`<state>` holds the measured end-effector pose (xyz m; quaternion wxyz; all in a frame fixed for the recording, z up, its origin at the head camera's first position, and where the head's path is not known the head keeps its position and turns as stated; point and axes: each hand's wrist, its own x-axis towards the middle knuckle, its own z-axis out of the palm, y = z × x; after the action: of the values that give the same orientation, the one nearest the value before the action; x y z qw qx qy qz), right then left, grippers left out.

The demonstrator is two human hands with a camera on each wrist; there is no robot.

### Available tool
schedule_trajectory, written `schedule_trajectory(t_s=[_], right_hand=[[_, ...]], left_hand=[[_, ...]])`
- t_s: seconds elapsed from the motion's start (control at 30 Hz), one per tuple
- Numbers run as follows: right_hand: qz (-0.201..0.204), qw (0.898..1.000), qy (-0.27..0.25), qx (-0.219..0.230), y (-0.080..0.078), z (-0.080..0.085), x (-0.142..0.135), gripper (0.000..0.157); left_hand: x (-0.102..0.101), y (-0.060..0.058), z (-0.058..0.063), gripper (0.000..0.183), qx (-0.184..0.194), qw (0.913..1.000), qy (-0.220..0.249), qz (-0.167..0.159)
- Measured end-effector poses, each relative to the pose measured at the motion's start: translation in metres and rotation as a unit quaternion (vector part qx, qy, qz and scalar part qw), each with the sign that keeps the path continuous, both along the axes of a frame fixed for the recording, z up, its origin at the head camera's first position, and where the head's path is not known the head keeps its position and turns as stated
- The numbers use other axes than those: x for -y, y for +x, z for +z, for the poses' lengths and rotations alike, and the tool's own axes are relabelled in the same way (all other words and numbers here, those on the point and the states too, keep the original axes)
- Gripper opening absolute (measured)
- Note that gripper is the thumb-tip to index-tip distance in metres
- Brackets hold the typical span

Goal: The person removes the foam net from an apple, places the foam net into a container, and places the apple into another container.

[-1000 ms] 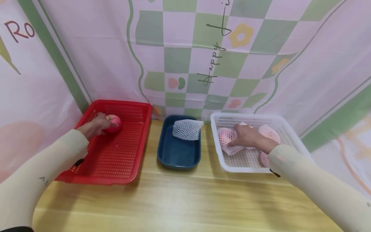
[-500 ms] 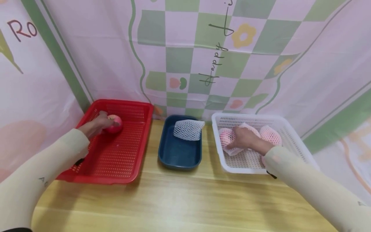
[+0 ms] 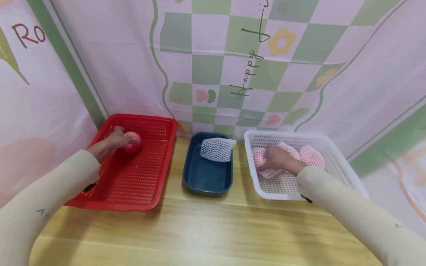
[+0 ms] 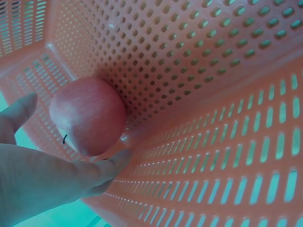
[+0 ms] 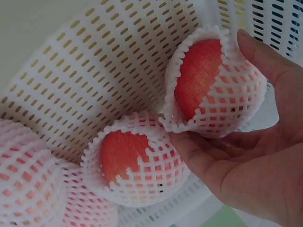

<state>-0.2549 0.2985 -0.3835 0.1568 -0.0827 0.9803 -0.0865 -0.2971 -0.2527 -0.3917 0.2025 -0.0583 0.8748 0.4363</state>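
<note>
In the red basket [image 3: 156, 159], a bare red apple [image 4: 87, 116] lies against a corner. My left hand [image 3: 114, 141] is beside it; in the left wrist view the thumb [image 4: 21, 111] stands apart from the apple and the fingers lie loosely extended along its side. Inside the white basket [image 3: 276, 195] are several apples in foam nets. My right hand [image 3: 281, 159] holds the leftmost netted apple [image 5: 215, 85], thumb on one side and fingers under the other. Another netted apple [image 5: 142, 161] sits right beside those fingers.
Between the baskets stands a small dark blue tray [image 3: 208, 181]. A loose white foam net [image 3: 217, 149] lies in it, overlapping its right rim. A patterned curtain [image 3: 206, 70] hangs behind everything. The wooden table [image 3: 206, 229] extends in front of the containers.
The right hand has shifted slightly left around the leftmost netted apple, uncovering more of the others. My left hand has eased back a little from the bare apple, which stays in place.
</note>
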Motion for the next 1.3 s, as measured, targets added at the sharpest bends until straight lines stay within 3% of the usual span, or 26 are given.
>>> schedule_trajectory(t_s=[0.2,0.33,0.63,0.87,1.07,1.3], right_hand=[[0.013,1.0,-0.005,0.0,0.0,-0.003,0.002,0.058],[0.004,1.0,-0.006,0.01,-0.001,-0.005,0.001,0.067],[-0.004,1.0,0.021,0.019,0.001,-0.007,0.004,0.087],[-0.014,1.0,-0.004,0.025,0.004,-0.005,0.005,0.083],[-0.012,0.999,-0.035,0.023,0.005,-0.001,0.004,0.065],[-0.013,0.999,-0.031,0.027,0.004,0.009,0.001,0.073]], left_hand=[[-0.003,0.004,0.005,0.092,-0.025,0.9994,-0.025,0.0],[-0.007,0.009,0.009,0.093,-0.051,0.9971,-0.056,-0.009],[-0.012,0.014,0.017,0.089,-0.067,0.9941,-0.083,-0.019],[-0.014,0.015,0.017,0.091,-0.082,0.9928,-0.082,-0.027],[-0.013,0.02,0.014,0.092,-0.095,0.9917,-0.078,-0.04],[-0.018,0.024,0.013,0.093,-0.135,0.9869,-0.078,-0.041]])
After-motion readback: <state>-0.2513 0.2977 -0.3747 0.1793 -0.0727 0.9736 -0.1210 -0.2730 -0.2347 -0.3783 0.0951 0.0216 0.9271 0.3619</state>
